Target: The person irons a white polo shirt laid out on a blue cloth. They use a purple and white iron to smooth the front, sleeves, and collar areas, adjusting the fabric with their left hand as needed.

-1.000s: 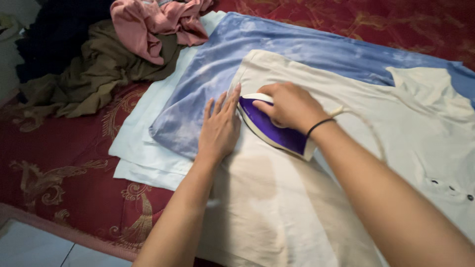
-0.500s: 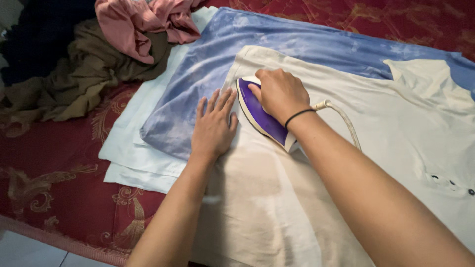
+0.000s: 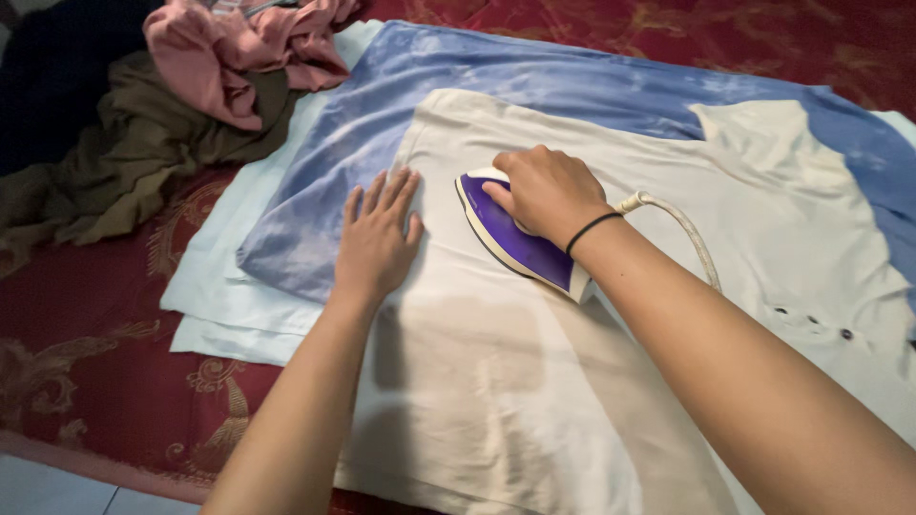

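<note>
A cream shirt [image 3: 534, 381] with dark buttons lies spread flat over a blue mottled cloth [image 3: 534, 81]. My right hand [image 3: 549, 191] grips the handle of a purple and white iron [image 3: 515, 243] that rests on the shirt's upper part, its cream cord [image 3: 682, 224] looping to the right. A black band circles my right wrist. My left hand [image 3: 375, 238] lies flat with fingers spread on the shirt's left edge, just left of the iron and apart from it.
A pale white sheet [image 3: 219, 277] lies under the blue cloth. A pile of pink [image 3: 234, 48], olive [image 3: 143, 153] and dark clothes sits at the upper left. All rest on a red patterned mattress [image 3: 86, 334]; pale floor tiles [image 3: 57, 491] show at the lower left.
The iron slid up toward the shirt's top edge, then back a little. My left hand now lies further from the iron. The view has shifted to the right.
</note>
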